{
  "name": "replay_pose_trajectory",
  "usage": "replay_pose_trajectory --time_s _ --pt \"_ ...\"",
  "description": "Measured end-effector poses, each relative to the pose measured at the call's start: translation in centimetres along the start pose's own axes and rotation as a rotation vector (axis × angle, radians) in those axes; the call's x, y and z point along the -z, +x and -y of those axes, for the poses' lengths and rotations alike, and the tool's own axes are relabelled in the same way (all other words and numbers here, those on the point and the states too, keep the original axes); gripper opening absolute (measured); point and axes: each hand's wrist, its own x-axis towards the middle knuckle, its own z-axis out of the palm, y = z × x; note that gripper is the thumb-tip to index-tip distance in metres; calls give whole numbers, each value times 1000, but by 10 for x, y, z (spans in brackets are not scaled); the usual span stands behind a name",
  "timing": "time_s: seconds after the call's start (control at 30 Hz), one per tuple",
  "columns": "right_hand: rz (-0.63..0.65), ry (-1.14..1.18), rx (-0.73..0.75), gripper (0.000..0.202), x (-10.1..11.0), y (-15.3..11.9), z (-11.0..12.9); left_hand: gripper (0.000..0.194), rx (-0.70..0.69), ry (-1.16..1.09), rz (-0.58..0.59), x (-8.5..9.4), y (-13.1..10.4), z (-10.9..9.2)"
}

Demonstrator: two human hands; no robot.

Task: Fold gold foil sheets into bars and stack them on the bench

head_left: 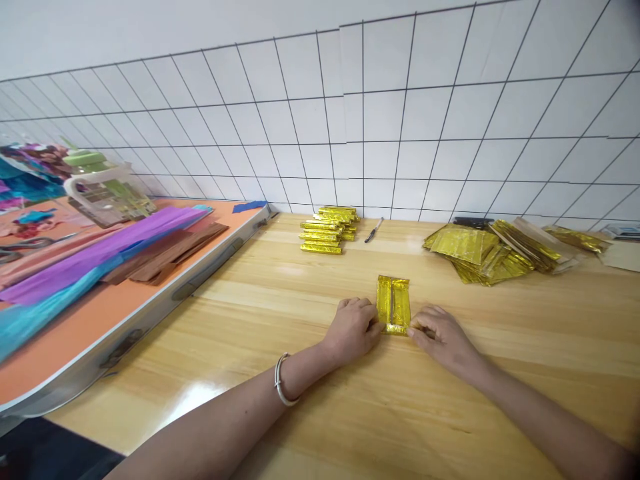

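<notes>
A small gold foil packet (393,300) lies flat on the wooden table, a dark line running down its middle and its near edge folded into a narrow strip. My left hand (354,327) is closed at the packet's lower left corner, fingers curled, a bangle on the wrist. At the lower right corner my right hand (439,335) pinches the edge between thumb and forefinger. Beyond them sits a stack of narrow folded gold strips (327,230). Flat gold foil packets (467,250) are heaped at the back right.
A pen (374,230) lies by the stack. The wooden table (250,307) meets a tiled wall (385,120). On the left, an orange board (165,293) carries coloured strips (100,253), scissors (30,247) and a clear container with a green lid (107,190).
</notes>
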Motion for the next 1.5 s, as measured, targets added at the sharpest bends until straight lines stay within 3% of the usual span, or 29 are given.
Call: replay_pose_trajectory --time_s 0.53,0.67,0.8,0.97,1.1,1.3,1.5 --pt "10 -177 -28 20 -4 3 -2 15 59 144 -2 2 -2 -10" --pt "12 -176 -9 20 -5 3 -2 10 -186 193 40 7 -5 -13" --pt "11 -129 -1 19 -2 5 -3 19 -439 154 120 6 -4 -9" --pt "95 94 0 19 7 5 -14 26 -471 121 137 4 -4 -6" --pt "39 207 -93 13 6 3 -25 24 -455 160 145 8 -7 -8" --pt "-3 136 -97 6 3 4 -20 30 -460 208 157 9 -9 -10" --pt "37 73 -70 11 7 5 -16 34 -474 227 169 9 -9 -9"
